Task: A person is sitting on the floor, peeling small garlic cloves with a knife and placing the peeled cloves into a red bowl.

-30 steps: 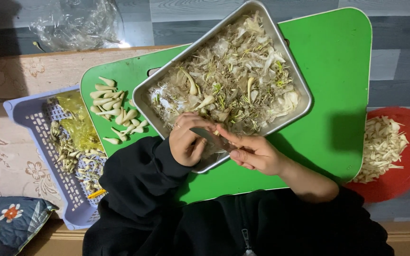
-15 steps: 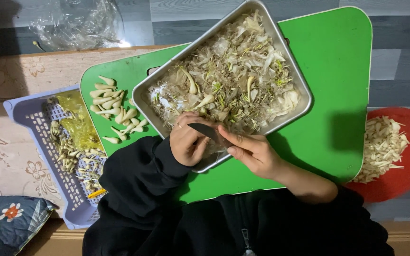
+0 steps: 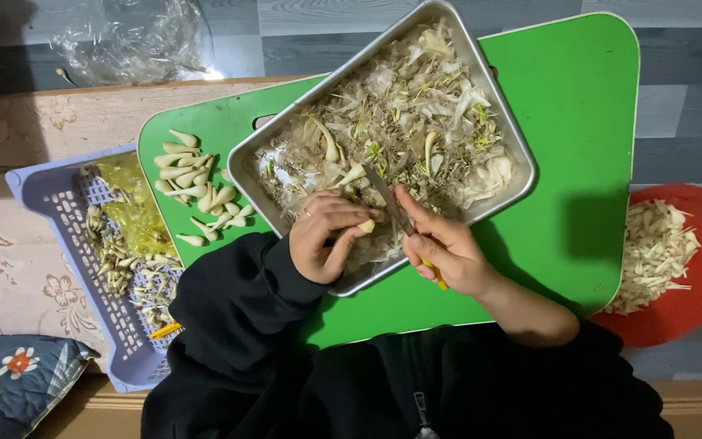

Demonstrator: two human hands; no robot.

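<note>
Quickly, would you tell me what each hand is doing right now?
Left hand: closed on a small pale bulb.
Right hand: closed on a knife.

Both hands sit close together, low in the centre of the view. The left hand (image 3: 328, 237) is curled, fingers (image 3: 343, 213) folded inward and thumb pressed up toward their tips in a tight pinch, a ring showing on one finger. Its black sleeve covers the forearm right to the wrist. The right hand (image 3: 442, 248) is closed in a grip, index finger stretched forward. That sleeve is pushed back, forearm bare, angling down to the right.
</note>
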